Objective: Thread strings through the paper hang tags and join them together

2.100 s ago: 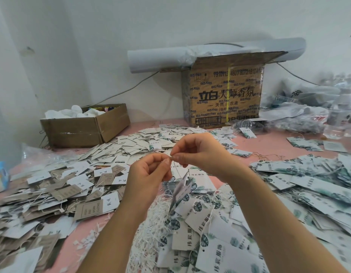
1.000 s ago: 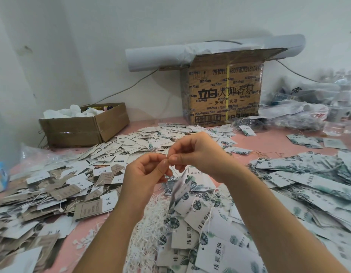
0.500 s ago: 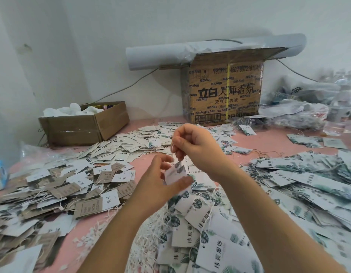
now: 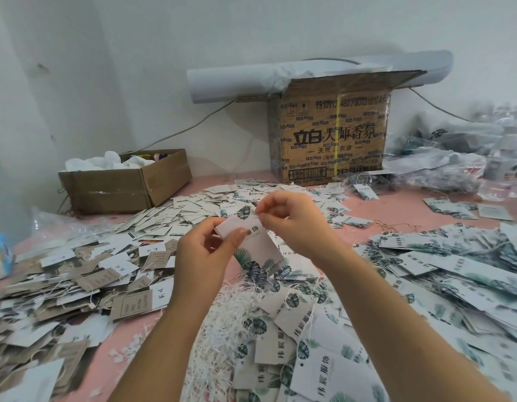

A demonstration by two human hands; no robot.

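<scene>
The pink table [image 4: 396, 210] and everything heaped on it lie as they did two seconds ago; only the hands and their tag differ. The tall carton [image 4: 332, 158] at the wall, with a grey paper roll [image 4: 231, 82] across its top, reads 立白 大师香氛 in big black characters. Below that come 天然 and 衣液, and above it a number row starting 791011. I can read no print on the low open carton [image 4: 124, 190] to its left.

Brown-and-white tags [image 4: 77, 274] cover the table's left and leaf-print tags [image 4: 454, 271] its right. Loose white strings [image 4: 231, 314] pile between them, under the forearms.

Two seconds ago both hands met fingertip to fingertip, with the tag dangling edge-on beneath. Now the left hand [image 4: 202, 256] pinches the hang tag [image 4: 257, 250] near its top, thumb on the face and fingers behind. The tag faces me flat, raised above the string pile, and 服饰 shows beside the thumb. The right hand [image 4: 292, 219] pinches thumb and forefinger at the tag's top edge. The other fingers are curled, and any string there is too fine for me to make out.
</scene>
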